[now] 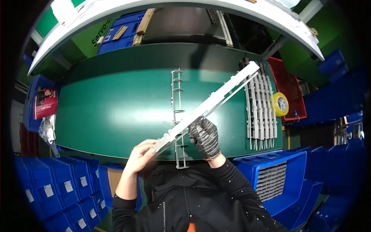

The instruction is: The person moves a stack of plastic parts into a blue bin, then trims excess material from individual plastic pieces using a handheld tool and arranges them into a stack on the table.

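Note:
A long pale metal rail [216,96] with small tabs along it is held slantwise over the table, its far end up at the right. My bare left hand [141,155] grips its near end, fingers closed round it. My right hand [205,136], in a grey and black knit glove, is closed on the rail near its middle. Beneath the rail lies a ladder-like metal frame [177,96] with cross rungs, running from far to near. The rail hides part of this frame. At the table's right, a stack of similar metal frames [262,108] lies side by side.
The green table [108,104] spans the middle. A roll of yellow tape [281,104] and a red bin [288,87] are at its right. A blue crate [297,185] with grey parts stands lower right. More blue bins [63,178] stand lower left. A white shelf [174,4] crosses the far side.

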Available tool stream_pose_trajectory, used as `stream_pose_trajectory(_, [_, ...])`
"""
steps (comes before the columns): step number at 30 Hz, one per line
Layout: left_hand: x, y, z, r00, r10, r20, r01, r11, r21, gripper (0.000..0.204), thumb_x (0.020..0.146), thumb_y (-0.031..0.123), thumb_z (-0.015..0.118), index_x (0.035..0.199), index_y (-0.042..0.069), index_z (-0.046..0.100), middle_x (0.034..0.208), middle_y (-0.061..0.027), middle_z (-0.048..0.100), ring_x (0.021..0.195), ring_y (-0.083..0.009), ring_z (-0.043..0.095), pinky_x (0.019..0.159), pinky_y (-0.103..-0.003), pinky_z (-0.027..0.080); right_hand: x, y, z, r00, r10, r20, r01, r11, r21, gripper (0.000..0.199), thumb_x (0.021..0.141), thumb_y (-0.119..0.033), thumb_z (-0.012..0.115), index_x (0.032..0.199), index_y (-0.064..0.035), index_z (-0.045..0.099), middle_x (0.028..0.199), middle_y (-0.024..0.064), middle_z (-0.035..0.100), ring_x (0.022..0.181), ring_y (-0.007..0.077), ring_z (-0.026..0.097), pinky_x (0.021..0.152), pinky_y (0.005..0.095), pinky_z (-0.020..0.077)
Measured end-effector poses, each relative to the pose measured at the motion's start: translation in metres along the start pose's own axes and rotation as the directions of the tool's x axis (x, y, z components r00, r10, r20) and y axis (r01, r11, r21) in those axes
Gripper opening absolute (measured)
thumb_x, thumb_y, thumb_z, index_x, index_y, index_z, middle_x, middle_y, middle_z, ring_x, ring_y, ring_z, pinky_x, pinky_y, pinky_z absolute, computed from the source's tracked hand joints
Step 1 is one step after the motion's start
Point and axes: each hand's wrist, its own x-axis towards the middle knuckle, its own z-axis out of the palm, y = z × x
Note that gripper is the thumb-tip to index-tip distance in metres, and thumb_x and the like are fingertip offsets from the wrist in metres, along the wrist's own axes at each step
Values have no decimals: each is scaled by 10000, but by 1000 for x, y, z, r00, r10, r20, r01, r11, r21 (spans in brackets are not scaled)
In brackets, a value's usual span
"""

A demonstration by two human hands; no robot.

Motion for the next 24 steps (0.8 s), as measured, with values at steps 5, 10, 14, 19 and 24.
stream_pose_trajectory(5, [-8, -13, -6, 999, 33, 0, -33, 999, 1, 180, 804, 125, 559, 793, -47, 609, 1017, -141, 597, 930, -222, 553, 815, -326, 418, -6, 4, 2, 999, 40, 17, -39, 999, -16, 231, 832, -74, 562, 1049, 4, 571, 716, -16, 561, 585, 47, 479, 504, 201, 397])
stream_pose_trajectory(10, [-12, -24, 1, 987, 89, -133, -102, 990, -95, 201, 815, 149, 577, 759, -40, 617, 907, -120, 595, 798, -180, 552, 712, -276, 424, 1, 1, 14, 984, -81, -157, 57, 986, -156, 160, 888, -161, 503, 971, -34, 554, 623, 2, 545, 496, 56, 479, 431, 193, 374])
stream_pose_trajectory(14, [12, 0, 20, 963, -4, -270, -57, 975, -217, 196, 853, 121, 541, 753, -40, 588, 829, -80, 579, 757, -142, 532, 711, -258, 419, 0, 10, -5, 945, -303, 127, 320, 765, -559, 166, 885, -168, 493, 859, -31, 583, 628, 28, 540, 499, 96, 496, 463, 246, 386])
stream_pose_trajectory(19, [21, 2, 42, 946, -22, -323, -140, 871, -471, 175, 870, 137, 552, 820, -24, 597, 819, -45, 573, 770, -105, 516, 742, -243, 401, -10, 8, 25, 894, -263, 362, 444, 624, -644, 161, 859, -107, 487, 871, 0, 607, 661, 127, 552, 552, 250, 543, 524, 336, 421])
stream_pose_trajectory(24, [23, 3, 48, 948, -53, -312, -123, 846, -518, 192, 875, 150, 554, 785, -17, 587, 825, -46, 576, 782, -107, 518, 753, -249, 403, -14, 17, 24, 910, -218, 353, 414, 516, -750, 187, 852, -170, 494, 882, -24, 607, 789, 157, 596, 719, 330, 574, 625, 408, 456])
